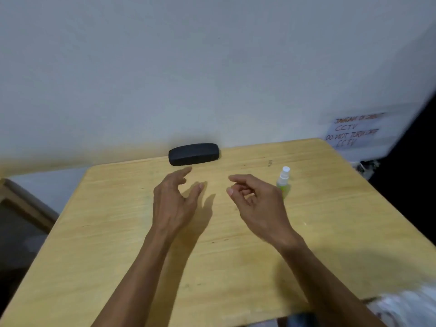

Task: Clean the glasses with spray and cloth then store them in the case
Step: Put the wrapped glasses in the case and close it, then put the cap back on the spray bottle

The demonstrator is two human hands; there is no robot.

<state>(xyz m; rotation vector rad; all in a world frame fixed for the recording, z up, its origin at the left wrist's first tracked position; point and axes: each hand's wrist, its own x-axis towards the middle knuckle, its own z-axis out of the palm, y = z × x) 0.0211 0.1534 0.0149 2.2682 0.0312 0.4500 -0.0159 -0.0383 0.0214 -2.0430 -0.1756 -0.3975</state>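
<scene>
- Both hands hover empty above the wooden table [118, 232], forearms reaching in from the near edge.
- Left hand [173, 201] is spread loosely, fingers extended forward and thumb held apart, pinching nothing; its fingertips point toward the case.
- Right hand [256, 204] is half-curled, fingers bent inward toward the thumb but not closed on anything.
- Just beyond the right hand, and partly hidden behind it, stands a small spray bottle [283, 179], upright, with a white nozzle cap and a greenish body; how full it is cannot be told.
- Farther back, at the table's far edge against the pale wall [188, 67], lies the black glasses case [194, 154], lengthwise and shut, so its contents cannot be seen.
- Neither glasses nor cloth can be made out on the tabletop.
- On the wall to the far right hangs a handwritten paper sign [354, 133], blurred, reading partly "DO NOT TURN OFF CCTV".
</scene>
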